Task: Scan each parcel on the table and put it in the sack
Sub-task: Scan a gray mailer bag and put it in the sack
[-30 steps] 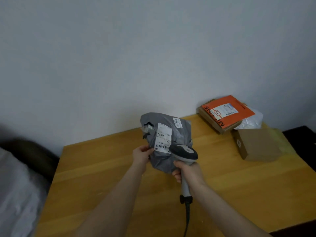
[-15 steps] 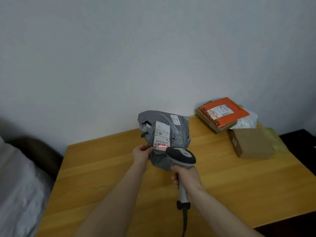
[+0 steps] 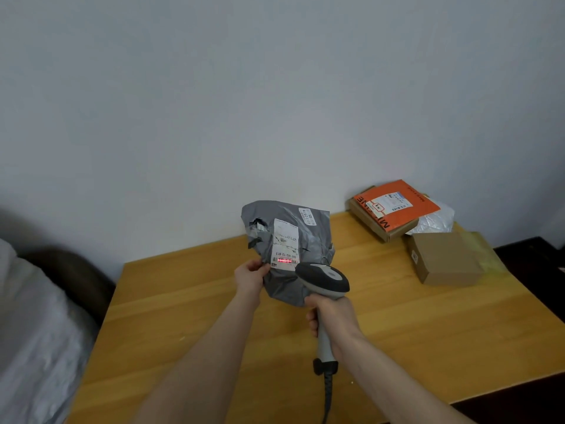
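The person's left hand (image 3: pixel 249 278) pinches the left edge of a grey parcel (image 3: pixel 308 240), a crumpled plastic mailer, holding it upright over the table (image 3: pixel 183 316) around the middle of the far edge. Whether its lower end touches the wood cannot be told, as the scanner hides it. A white label (image 3: pixel 286 240) faces the camera, and a red scan line (image 3: pixel 284 261) lies across the barcode at the label's bottom. The right hand (image 3: pixel 331 316) is wrapped round the handle of the scanner (image 3: pixel 324 280), whose dark head sits just in front of the parcel's lower right corner. Its cable (image 3: pixel 327 399) drops toward the near edge between the two forearms. At the far right corner an orange parcel (image 3: pixel 397 203) lies on a flat cardboard box (image 3: pixel 367 221) close against the wall (image 3: pixel 275 102). A bubble-wrap parcel (image 3: pixel 437 220) is tucked just behind its right side. A brown box (image 3: pixel 443 258) sits beside them along the right edge, touching a yellowish bag (image 3: pixel 483 249) that reaches that edge. Bare wood shows over the whole left half of the table, and between the scanner and the brown box down to the near right corner. Pale grey fabric (image 3: pixel 30 332) lies beyond the left edge, near the table and lower than it.
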